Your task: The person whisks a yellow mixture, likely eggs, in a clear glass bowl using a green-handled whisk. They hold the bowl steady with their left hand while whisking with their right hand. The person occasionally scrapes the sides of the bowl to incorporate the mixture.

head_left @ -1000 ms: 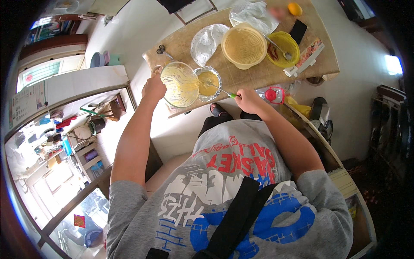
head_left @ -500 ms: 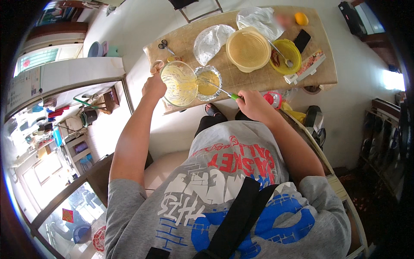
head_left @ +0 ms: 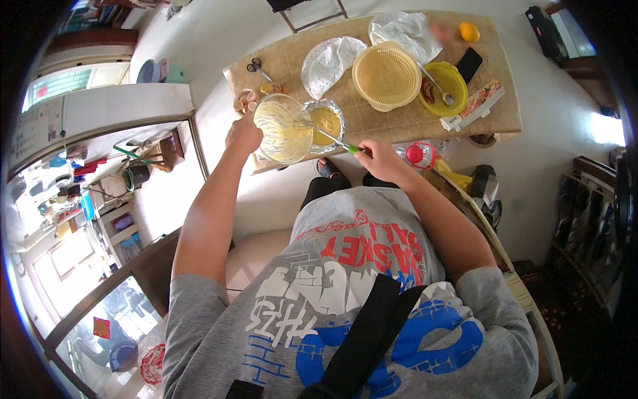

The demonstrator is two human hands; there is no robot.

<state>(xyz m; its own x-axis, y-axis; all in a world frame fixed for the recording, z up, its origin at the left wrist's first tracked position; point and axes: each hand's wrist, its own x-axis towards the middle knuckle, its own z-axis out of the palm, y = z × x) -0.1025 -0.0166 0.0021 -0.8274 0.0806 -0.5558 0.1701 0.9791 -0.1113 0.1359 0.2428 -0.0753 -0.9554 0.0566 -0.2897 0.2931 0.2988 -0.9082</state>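
My left hand [head_left: 244, 135] grips the rim of a clear glass bowl [head_left: 282, 133] smeared with pale yellow batter. The bowl is tilted to the right, over the edge of a round foil-lined pan [head_left: 342, 128]. Yellow batter [head_left: 327, 122] lies in the pan. In my right hand [head_left: 380, 161] is the green handle of a metal whisk [head_left: 337, 141]. Its wire head reaches to the bowl's tipped rim, where bowl and pan overlap. Several eggshells [head_left: 244, 101] sit just beyond my left hand.
Scissors [head_left: 254, 65] and a small yellow item [head_left: 272, 88] lie far left. Beyond the pan are a white patterned cloth cover [head_left: 325, 66], a cream colander [head_left: 385, 74], a yellow basket [head_left: 455, 80] with a spoon, a phone [head_left: 470, 64], a long box [head_left: 473, 106] and an orange [head_left: 469, 31].
The whisk and my right hand have shifted slightly left and down. More batter shows in the pan. My left hand still holds the bowl tilted, and the eggshells are more visible.
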